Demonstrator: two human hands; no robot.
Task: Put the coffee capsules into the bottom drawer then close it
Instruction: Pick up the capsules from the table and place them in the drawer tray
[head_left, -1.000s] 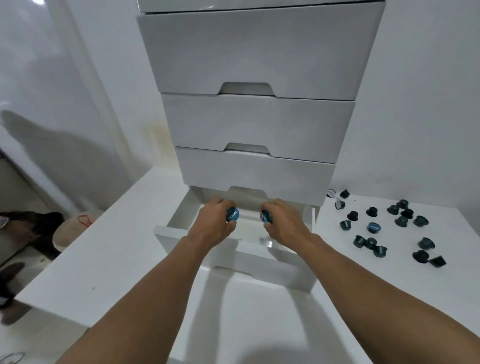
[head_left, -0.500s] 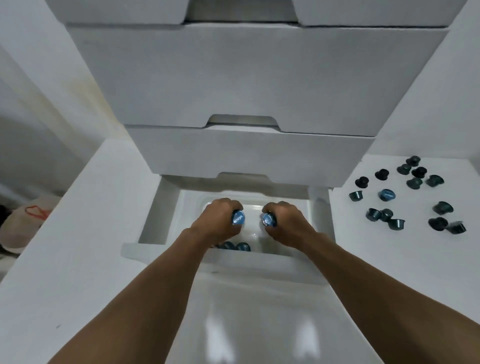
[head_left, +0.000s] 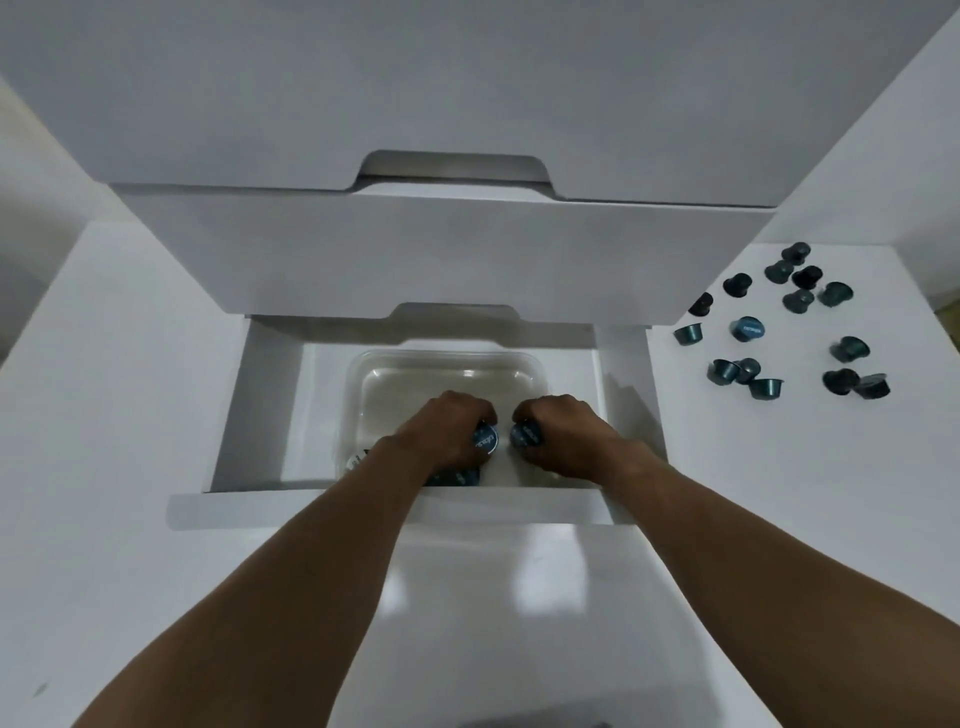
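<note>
Two hands are seen lowered into the open drawer (head_left: 260, 410) at the centre of the frame. The left hand (head_left: 441, 434) is curled round a blue capsule (head_left: 485, 441), whose printed foil lid is turned toward the camera. The right hand (head_left: 563, 436) is clamped in the same way on a second capsule (head_left: 523, 435). The two capsules are held side by side, just apart, over the near end of a clear tub (head_left: 447, 364) that is set inside the drawer. A few stored capsules (head_left: 457, 477) are glimpsed in the tub beneath the left wrist (their number cannot be told, since the arm hides most of them). A pale-lidded capsule (head_left: 355, 461) lies at the tub's lower-left corner. The drawer is pulled out from under the closed drawers (head_left: 415, 254) that fill the top of the frame. At the right of the frame, loose capsules (head_left: 779, 332) are scattered on the white table (head_left: 104, 415), well apart from the drawer. Most are dark teal, some upright and some tipped over, and a blue-lidded capsule (head_left: 747, 329) lies among them.
</note>
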